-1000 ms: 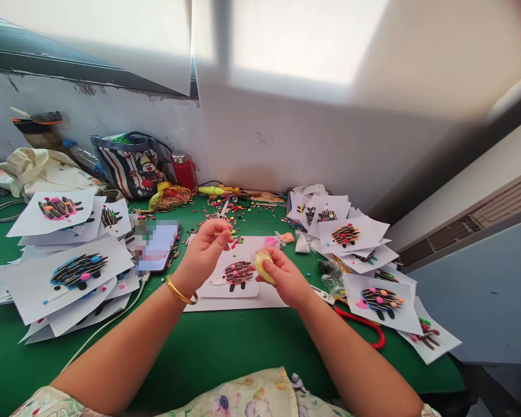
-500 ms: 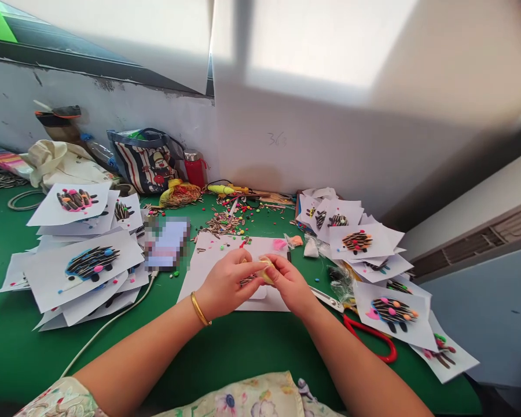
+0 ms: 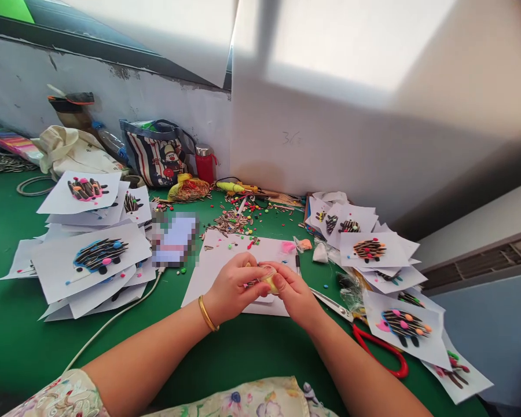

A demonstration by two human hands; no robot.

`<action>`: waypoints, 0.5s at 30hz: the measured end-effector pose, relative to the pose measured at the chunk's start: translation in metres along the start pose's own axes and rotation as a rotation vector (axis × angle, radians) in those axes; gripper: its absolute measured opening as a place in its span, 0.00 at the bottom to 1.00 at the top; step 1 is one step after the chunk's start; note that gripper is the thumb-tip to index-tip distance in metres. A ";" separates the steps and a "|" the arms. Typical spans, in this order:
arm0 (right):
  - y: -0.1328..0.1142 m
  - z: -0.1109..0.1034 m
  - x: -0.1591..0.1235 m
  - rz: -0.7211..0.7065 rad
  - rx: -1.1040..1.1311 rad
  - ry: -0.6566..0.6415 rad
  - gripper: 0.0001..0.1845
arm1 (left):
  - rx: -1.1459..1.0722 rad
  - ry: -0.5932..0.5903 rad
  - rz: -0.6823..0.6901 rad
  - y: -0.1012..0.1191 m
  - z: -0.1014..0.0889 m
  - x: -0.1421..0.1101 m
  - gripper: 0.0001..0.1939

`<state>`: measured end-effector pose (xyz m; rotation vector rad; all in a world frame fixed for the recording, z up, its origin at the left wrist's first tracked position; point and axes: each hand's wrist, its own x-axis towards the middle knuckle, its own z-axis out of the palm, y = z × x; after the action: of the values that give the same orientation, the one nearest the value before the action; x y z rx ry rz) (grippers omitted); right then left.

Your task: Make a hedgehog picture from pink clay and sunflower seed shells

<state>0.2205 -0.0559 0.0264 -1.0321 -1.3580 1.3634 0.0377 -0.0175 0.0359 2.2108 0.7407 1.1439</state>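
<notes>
A small lump of yellow modelling clay point(image 3: 271, 282), with what looks like a clear wrapper about it, is between my two hands over white paper point(image 3: 200, 284). My left hand point(image 3: 235, 288) is closed, thumb and fingers pinching the lump from the left. On the other side my right hand point(image 3: 298, 296) grips it with bent fingers. Part of the lump is hidden by the fingers. Behind the hands, pink clay point(image 3: 287, 248) lies on the paper, close to orange clay point(image 3: 305, 244) and a white lump in plastic point(image 3: 320, 252). A black pen point(image 3: 297, 264) lies at the paper's right edge.
Red-handled scissors point(image 3: 335, 305) lie right of my forearm. Stacks of hedgehog pictures stand left point(image 3: 56, 272) and right point(image 3: 443, 315). A phone point(image 3: 173, 240) on a white cable point(image 3: 130, 311) sits at left. Seeds point(image 3: 231, 223), a red bottle point(image 3: 205, 165) and a bag point(image 3: 154, 153) are behind.
The camera view has turned slightly left, so everything sits further right. Both hands stay together on the yellow clay; the fingers have shifted slightly around it.
</notes>
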 end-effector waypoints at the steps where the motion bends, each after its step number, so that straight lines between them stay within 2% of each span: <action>1: -0.001 0.001 0.000 -0.004 0.000 -0.011 0.23 | -0.019 -0.004 -0.013 0.000 0.000 0.000 0.08; 3: -0.004 0.003 0.003 -0.022 -0.010 -0.032 0.26 | -0.070 0.028 -0.010 -0.001 -0.001 -0.001 0.10; 6: -0.010 0.004 0.008 -0.047 0.002 -0.040 0.31 | -0.133 0.146 0.028 -0.005 -0.004 -0.003 0.15; 9: -0.013 0.004 0.013 -0.073 0.023 -0.035 0.25 | -0.131 0.242 -0.016 -0.007 -0.008 -0.003 0.21; 12: -0.012 0.006 0.016 -0.104 -0.031 0.001 0.20 | -0.171 0.238 -0.150 -0.009 -0.008 -0.002 0.16; 15: -0.008 0.006 0.015 -0.161 -0.122 0.042 0.17 | -0.313 0.209 -0.252 -0.009 -0.004 -0.001 0.10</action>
<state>0.2115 -0.0426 0.0351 -1.0025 -1.4751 1.1462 0.0318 -0.0113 0.0313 1.7067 0.8343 1.2749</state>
